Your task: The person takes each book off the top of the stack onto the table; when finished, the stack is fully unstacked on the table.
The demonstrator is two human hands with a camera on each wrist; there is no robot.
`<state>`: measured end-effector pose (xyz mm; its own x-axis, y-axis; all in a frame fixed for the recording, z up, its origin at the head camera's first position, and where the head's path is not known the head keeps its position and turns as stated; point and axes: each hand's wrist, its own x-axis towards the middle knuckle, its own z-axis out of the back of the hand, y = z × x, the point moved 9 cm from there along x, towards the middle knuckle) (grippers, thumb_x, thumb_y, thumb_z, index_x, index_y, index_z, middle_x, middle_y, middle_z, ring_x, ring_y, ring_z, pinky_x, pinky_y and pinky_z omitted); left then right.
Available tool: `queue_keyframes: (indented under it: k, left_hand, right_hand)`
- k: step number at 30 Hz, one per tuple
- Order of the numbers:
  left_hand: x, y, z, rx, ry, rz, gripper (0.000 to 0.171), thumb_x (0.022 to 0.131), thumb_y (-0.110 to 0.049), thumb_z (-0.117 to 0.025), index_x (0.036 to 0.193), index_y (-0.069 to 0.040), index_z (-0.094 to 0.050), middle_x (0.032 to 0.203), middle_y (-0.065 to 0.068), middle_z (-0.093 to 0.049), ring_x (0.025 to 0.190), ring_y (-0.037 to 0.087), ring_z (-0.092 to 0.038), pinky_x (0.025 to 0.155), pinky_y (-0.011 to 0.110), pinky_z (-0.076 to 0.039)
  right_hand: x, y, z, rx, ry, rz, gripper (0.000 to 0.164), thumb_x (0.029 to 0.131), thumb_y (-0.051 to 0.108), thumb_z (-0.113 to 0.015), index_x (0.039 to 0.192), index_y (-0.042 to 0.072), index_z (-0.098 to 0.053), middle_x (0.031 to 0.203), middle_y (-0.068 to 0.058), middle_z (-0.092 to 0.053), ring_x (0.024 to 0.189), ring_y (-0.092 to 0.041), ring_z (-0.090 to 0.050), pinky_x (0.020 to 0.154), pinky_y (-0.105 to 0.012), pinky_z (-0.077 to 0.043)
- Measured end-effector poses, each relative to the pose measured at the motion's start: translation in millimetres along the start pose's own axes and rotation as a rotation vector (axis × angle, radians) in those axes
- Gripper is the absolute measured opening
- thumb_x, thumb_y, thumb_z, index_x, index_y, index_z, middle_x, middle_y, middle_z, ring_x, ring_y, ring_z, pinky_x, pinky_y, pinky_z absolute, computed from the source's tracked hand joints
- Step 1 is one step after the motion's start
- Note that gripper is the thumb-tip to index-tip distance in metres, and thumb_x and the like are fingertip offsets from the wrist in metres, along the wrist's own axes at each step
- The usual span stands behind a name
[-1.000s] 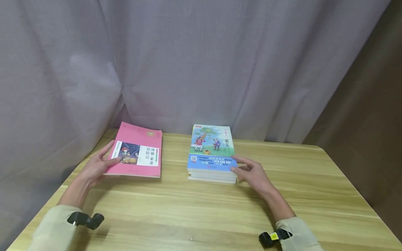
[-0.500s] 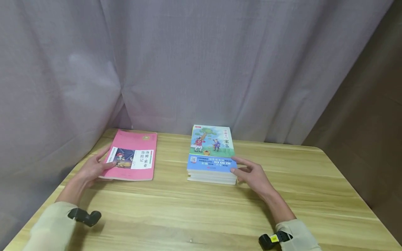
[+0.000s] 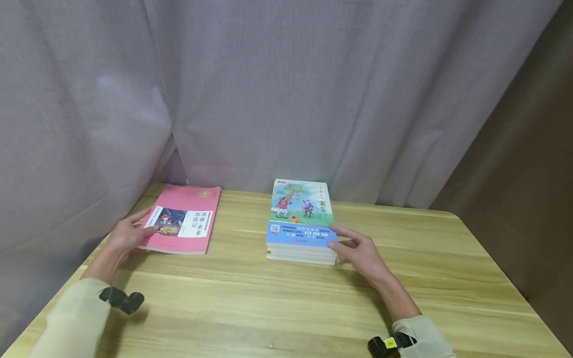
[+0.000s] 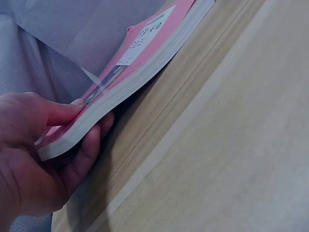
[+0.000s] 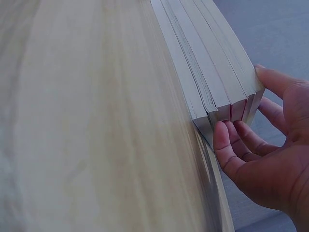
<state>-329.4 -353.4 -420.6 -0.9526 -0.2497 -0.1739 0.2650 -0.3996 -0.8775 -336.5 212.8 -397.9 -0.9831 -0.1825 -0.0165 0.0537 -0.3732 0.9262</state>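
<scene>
My left hand [image 3: 126, 236] holds a pink paperback book [image 3: 190, 196] by its left side, over the table's back left part. In the left wrist view the thumb presses the cover and curled fingers [image 4: 87, 152] lie underneath, with that edge bent upward. To the right, a neat stack of books [image 3: 300, 252] carries a blue and green picture-cover book [image 3: 302, 204] on top. My right hand [image 3: 360, 252] touches the stack's near right corner. The right wrist view shows its thumb at the top edge and loosely bent fingers [image 5: 224, 140] against the side.
A light wooden table [image 3: 250, 308] lies beneath everything. Grey curtains [image 3: 268, 89] hang close behind its back edge and along the left. A darker curtain [image 3: 528, 199] falls on the right. Black wrist cameras [image 3: 127, 301] sit on both sleeves.
My left hand has carried the pink book leftward and lowered it toward the table. The stack and my right hand have stayed almost in place.
</scene>
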Motion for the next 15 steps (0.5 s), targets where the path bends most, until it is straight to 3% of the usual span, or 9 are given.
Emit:
queue_keyframes:
  k: [12, 15]
  left_hand:
    - [8.0, 1.7, 13.4, 0.051, -0.014, 0.013, 0.072, 0.107, -0.012, -0.059, 0.167, -0.007, -0.02, 0.154, 0.045, -0.037, 0.076, 0.003, -0.06, 0.066, 0.021, -0.054]
    - [14.1, 6.9, 12.5, 0.065, -0.021, 0.012, 0.072, 0.107, -0.013, -0.059, 0.167, -0.008, -0.019, 0.154, 0.045, -0.035, 0.088, 0.014, -0.062, 0.067, 0.02, -0.053]
  right_hand:
    - [2, -2, 0, 0.008, 0.0, 0.003, 0.063, 0.099, 0.03, -0.076, 0.156, 0.014, -0.054, 0.151, -0.026, -0.056, 0.098, -0.021, -0.071, 0.088, -0.033, -0.058]
    - [4, -3, 0, -0.004, -0.003, 0.008, 0.063, 0.099, 0.03, -0.075, 0.156, 0.013, -0.054, 0.151, -0.026, -0.056, 0.096, -0.021, -0.071, 0.088, -0.032, -0.058]
